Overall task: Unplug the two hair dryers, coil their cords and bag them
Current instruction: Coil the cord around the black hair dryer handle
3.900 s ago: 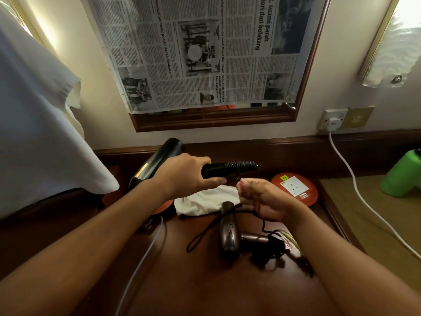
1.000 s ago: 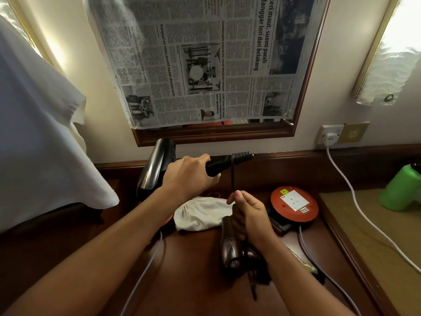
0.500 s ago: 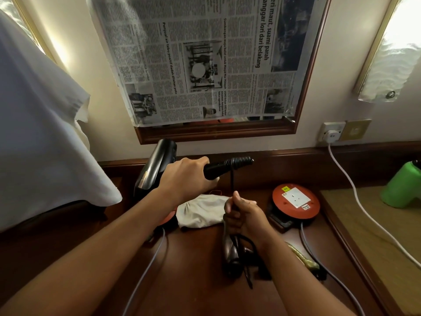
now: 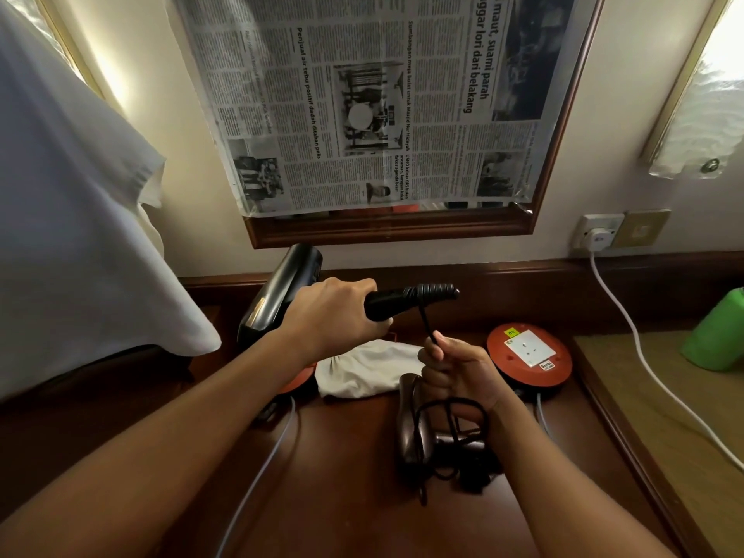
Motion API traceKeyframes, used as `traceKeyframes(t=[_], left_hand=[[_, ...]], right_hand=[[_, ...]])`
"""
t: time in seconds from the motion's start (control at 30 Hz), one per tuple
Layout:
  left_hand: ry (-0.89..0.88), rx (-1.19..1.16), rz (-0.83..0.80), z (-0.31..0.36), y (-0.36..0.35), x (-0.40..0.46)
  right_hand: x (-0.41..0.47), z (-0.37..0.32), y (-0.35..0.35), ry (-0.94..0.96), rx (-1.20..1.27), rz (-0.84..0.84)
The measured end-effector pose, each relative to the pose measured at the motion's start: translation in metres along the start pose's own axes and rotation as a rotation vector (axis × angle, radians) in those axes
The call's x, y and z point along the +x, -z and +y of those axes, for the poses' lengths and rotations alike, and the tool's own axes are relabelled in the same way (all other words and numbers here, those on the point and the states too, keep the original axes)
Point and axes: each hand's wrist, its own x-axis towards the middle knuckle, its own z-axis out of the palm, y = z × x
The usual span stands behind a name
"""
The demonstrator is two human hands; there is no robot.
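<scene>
Head view shows the left hand (image 4: 330, 312) wrapped tight around the handle of the black hair dryer (image 4: 282, 292), held up above the wooden table (image 4: 342, 477). Right hand (image 4: 455, 372) is clenched on the black cord (image 4: 426, 320), which drops from the handle end. A second, brown hair dryer (image 4: 410, 424) lies on the table just under that fist, beside a white cloth bag (image 4: 366, 368).

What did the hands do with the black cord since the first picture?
The right hand slid down the cord and now grips gathered loops of it, where before it pinched one strand up by the handle. The left hand kept holding the black dryer by its handle. The brown dryer and white cloth stayed on the desk.
</scene>
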Motion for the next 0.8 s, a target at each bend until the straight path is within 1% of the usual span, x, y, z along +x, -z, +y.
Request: traceKeyframes(t=[0.1, 0.23, 0.33, 0.4, 0.43, 0.53, 0.63, 0.8], left_hand=[[-0.023, 0.012, -0.002, 0.004, -0.001, 0.001], [-0.055, -0.005, -0.033, 0.007, -0.002, 0.001], [-0.093, -0.004, -0.080, 0.009, -0.002, 0.001], [-0.123, 0.005, -0.116, 0.010, -0.003, 0.000], [-0.137, 0.007, -0.136, 0.010, -0.003, 0.000], [-0.167, 0.049, -0.198, 0.010, -0.005, -0.003], [-0.162, 0.112, -0.258, 0.011, -0.005, -0.003], [-0.178, 0.263, -0.299, 0.018, 0.000, -0.001]], right_hand=[[0.005, -0.010, 0.004, 0.014, -0.034, 0.013], [0.013, -0.026, 0.010, 0.014, -0.145, 0.021], [0.013, -0.036, 0.010, -0.005, -0.209, 0.102], [0.010, -0.041, 0.008, -0.016, -0.287, 0.177], [0.008, -0.046, 0.004, -0.020, -0.333, 0.187], [0.007, -0.064, 0.000, -0.067, -0.517, 0.183], [0.013, -0.085, -0.002, -0.140, -0.780, 0.139], [0.020, -0.112, -0.028, -0.185, -1.188, 0.120]])
